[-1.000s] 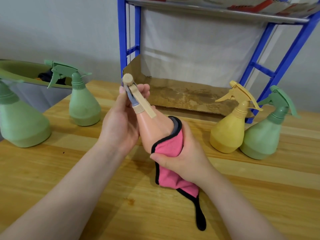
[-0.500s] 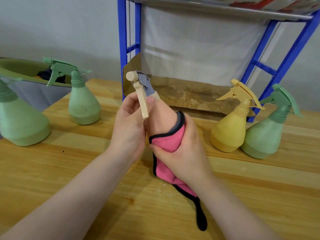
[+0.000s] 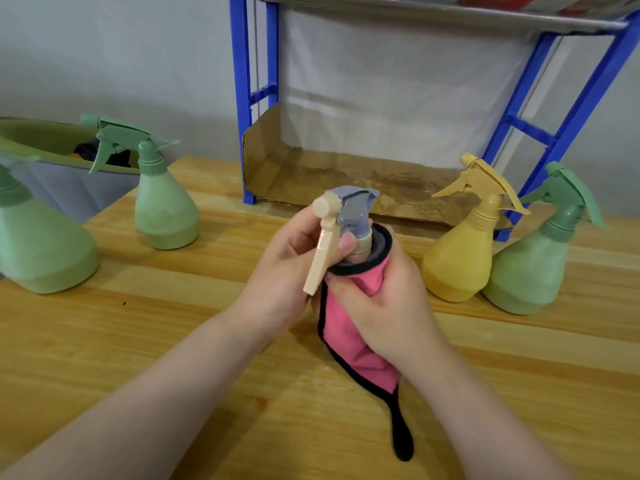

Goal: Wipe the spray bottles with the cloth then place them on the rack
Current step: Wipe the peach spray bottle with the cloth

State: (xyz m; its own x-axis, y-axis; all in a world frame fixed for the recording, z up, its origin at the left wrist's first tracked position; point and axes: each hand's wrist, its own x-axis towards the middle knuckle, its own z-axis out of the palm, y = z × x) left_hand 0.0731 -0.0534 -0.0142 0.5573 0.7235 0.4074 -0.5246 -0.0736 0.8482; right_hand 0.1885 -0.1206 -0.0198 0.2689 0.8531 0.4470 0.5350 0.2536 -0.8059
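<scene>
At the centre, above the wooden table (image 3: 138, 341), I hold a peach spray bottle (image 3: 349, 216) with a grey head and beige trigger. My left hand (image 3: 284, 271) grips its neck and trigger head. My right hand (image 3: 384, 306) presses a pink cloth (image 3: 349, 337) with black edging around the bottle's body, which the cloth hides almost entirely. The blue rack (image 3: 242, 98) stands behind, its bottom shelf lined with cardboard (image 3: 346, 178). To the right stand a yellow bottle (image 3: 460, 251) and a green bottle (image 3: 533, 265), side by side. Two more green bottles (image 3: 162, 202) (image 3: 38, 244) stand on the left.
A green-rimmed grey bin (image 3: 52, 161) sits off the table's far left corner. The rack's upper shelf (image 3: 450, 15) runs across the top of view. A white sheet (image 3: 381, 91) hangs behind the rack.
The bottle has turned in my hands, trigger swinging from right to left. The cloth in my right hand has slid up from the lower body to the neck.
</scene>
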